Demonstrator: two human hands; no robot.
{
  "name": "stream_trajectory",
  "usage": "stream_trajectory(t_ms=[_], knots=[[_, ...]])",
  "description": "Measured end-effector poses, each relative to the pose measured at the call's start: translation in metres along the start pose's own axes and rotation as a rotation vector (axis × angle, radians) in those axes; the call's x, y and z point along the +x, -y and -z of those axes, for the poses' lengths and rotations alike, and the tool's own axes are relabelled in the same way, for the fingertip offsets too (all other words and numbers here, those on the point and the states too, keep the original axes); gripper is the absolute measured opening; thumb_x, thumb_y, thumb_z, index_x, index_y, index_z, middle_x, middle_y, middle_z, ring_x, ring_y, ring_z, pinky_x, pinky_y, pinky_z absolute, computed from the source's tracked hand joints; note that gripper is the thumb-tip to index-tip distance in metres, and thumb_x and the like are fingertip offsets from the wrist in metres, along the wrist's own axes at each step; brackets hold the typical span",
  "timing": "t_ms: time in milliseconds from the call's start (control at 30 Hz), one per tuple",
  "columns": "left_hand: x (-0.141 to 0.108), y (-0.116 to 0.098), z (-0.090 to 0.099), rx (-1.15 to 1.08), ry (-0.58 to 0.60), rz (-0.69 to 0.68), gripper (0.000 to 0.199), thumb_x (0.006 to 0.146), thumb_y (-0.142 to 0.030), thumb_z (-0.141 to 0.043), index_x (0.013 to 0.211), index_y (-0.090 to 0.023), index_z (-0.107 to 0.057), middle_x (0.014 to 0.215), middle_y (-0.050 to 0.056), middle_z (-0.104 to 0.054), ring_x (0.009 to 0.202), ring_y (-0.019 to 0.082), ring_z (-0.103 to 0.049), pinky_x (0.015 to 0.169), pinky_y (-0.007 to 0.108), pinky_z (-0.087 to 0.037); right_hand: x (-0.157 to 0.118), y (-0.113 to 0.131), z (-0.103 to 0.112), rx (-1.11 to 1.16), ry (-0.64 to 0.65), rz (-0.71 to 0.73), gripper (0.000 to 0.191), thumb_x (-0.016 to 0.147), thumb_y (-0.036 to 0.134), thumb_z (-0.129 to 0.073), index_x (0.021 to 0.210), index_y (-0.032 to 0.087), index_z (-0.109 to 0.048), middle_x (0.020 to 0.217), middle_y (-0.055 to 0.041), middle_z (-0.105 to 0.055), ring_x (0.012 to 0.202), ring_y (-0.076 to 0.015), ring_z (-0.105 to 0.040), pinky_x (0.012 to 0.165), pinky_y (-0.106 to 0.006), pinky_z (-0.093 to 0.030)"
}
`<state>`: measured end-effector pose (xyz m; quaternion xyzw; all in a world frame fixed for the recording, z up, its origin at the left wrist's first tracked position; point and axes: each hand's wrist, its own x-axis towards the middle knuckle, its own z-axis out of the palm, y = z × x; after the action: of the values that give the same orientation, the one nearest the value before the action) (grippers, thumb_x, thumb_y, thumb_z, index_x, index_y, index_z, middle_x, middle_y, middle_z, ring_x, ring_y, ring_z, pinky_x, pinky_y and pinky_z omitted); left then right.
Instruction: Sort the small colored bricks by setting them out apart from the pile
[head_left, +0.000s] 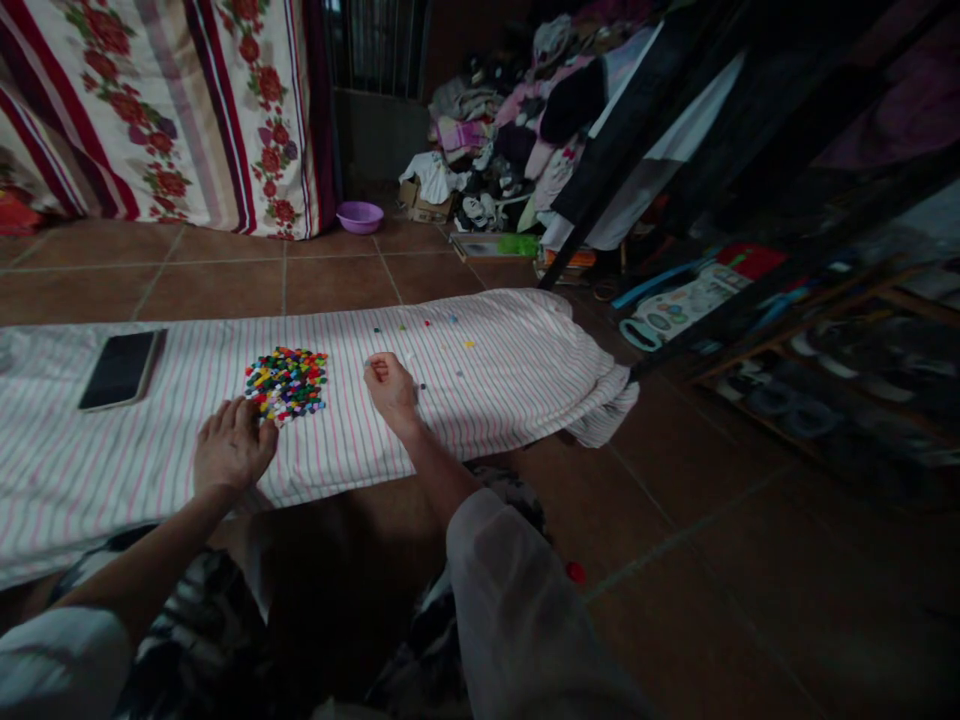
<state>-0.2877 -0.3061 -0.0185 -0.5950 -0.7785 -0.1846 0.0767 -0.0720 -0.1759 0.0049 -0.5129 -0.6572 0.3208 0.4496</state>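
A pile of small coloured pieces (289, 382) lies on the striped cloth (352, 440). My left hand (234, 445) rests palm down at the pile's near left edge, its fingers spread a little and touching the outermost pieces. To the right of the pile is my right hand (390, 388), its fingers curled and thumb and forefinger pinched together; whatever they hold is too small to make out. Several single pieces lie scattered beyond and right of this hand, among them a yellow piece (469, 344), a red one (427, 323) and a dark one (423, 386).
A phone (121, 370) lies on the cloth at the left. Behind, on the tiled floor (225, 285), stand a purple basin (360, 217) and a heap of clothes (517, 130). A dark rack (600, 215) rises at the right. A red cap-like object (575, 572) is on the floor.
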Motion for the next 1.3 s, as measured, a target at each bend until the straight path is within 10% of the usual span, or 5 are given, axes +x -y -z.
stream_trajectory(t_ms=[667, 1300], knots=[[0.0, -0.002, 0.0, 0.003, -0.005, 0.016, 0.053, 0.088, -0.041, -0.034, 0.123, -0.006, -0.054, 0.133, 0.024, -0.055, 0.132, 0.038, -0.045, 0.109, 0.054, -0.036, 0.031, -0.092, 0.124, -0.313, -0.292, -0.207, 0.014, 0.08, 0.025, -0.052, 0.089, 0.021, -0.063, 0.086, -0.0021, -0.071, 0.081, -0.0167, -0.066, 0.081, -0.031, -0.052], [0.0, 0.0, 0.0, 0.008, 0.008, 0.012, 0.048, 0.089, -0.039, -0.038, 0.124, -0.009, -0.053, 0.134, 0.022, -0.055, 0.131, 0.035, -0.047, 0.108, 0.052, -0.037, 0.027, -0.11, 0.129, -0.649, -0.161, -0.095, 0.03, 0.085, 0.021, -0.048, 0.1, 0.017, -0.073, 0.096, -0.0093, -0.071, 0.091, -0.0209, -0.062, 0.084, -0.031, -0.047]])
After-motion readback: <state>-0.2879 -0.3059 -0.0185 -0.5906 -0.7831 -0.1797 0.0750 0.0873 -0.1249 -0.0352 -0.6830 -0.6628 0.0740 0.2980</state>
